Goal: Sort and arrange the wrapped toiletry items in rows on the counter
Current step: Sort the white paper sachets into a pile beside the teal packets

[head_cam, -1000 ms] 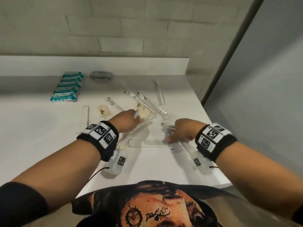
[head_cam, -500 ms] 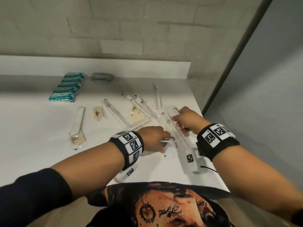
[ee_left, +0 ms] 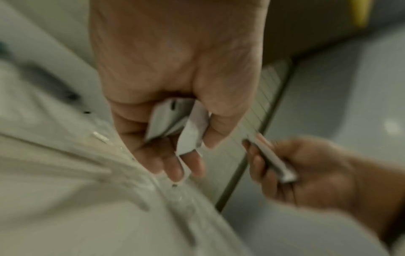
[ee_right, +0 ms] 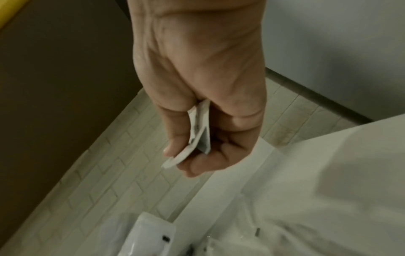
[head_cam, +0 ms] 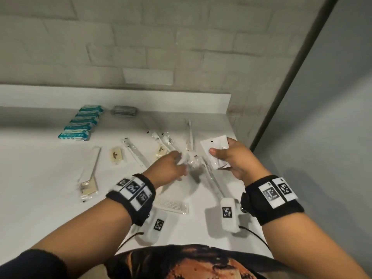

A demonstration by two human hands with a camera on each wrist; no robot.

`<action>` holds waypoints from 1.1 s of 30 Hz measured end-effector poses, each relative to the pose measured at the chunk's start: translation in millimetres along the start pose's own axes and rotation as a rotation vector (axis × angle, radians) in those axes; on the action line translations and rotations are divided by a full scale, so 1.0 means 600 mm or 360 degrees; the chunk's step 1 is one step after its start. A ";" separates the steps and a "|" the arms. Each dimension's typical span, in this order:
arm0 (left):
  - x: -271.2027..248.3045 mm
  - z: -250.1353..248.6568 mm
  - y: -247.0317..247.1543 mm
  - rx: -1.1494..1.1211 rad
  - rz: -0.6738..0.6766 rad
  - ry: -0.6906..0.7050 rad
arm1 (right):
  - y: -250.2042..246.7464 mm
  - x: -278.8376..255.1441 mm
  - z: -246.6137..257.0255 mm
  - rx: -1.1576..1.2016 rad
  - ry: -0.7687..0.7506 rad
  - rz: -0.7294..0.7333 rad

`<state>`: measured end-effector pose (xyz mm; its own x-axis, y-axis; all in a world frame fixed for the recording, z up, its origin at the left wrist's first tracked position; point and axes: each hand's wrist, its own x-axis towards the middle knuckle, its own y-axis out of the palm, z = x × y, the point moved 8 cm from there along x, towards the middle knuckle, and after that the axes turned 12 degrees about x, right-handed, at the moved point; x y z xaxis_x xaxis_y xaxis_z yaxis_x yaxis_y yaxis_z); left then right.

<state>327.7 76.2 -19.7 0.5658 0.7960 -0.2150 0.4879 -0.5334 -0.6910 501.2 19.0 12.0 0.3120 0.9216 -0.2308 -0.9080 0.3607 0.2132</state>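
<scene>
1. worktop (head_cam: 40,178) is plain white, wall behind is pale grey brick
2. teal-and-white packets (head_cam: 80,123) stacked up at the back, dark grey pack (head_cam: 124,111) next to them
3. little soap bars (head_cam: 116,156) are cream/beige
4. wristbands (head_cam: 132,196) are black with black-and-white square codes

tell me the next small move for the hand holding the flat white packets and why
Probably bring the right hand down and lay its flat white packets on bare counter: it pinches them above the counter, while the teal packs already lie in a row.
</scene>
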 end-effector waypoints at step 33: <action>-0.128 0.170 -0.248 -0.1285 -0.0361 -0.0051 | 0.346 -0.019 -0.014 -0.0068 -0.0243 0.0313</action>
<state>144.0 123.9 29.3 0.3836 0.9098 -0.1583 0.9203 -0.3909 -0.0162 307.0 81.9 50.9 0.1637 0.9856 -0.0418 -0.9655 0.1688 0.1985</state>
